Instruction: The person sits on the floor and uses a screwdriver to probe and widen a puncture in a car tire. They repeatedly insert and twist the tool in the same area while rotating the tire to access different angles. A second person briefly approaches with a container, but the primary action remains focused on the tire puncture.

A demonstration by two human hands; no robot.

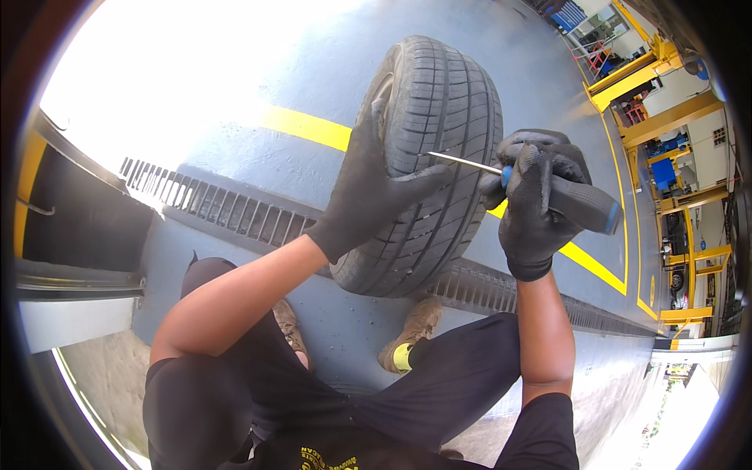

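A car wheel with a worn black tyre stands upright on the floor in front of me, between and beyond my feet. My left hand, in a black glove, grips its left edge: the fingers lie along the sidewall by the rim, and the thumb stretches across the tread. In my gloved right hand is a screwdriver with a thin metal shaft and a dark handle with blue parts. Its shaft points left across the tread, and the tip is near the tyre's left part. Whether the tip touches the rubber I cannot tell.
Beneath the wheel, a drain grate crosses the blue-grey floor. A yellow painted line runs behind the tyre. Yellow lift frames stand far right. At left is a dark post. My boots are close to the tyre.
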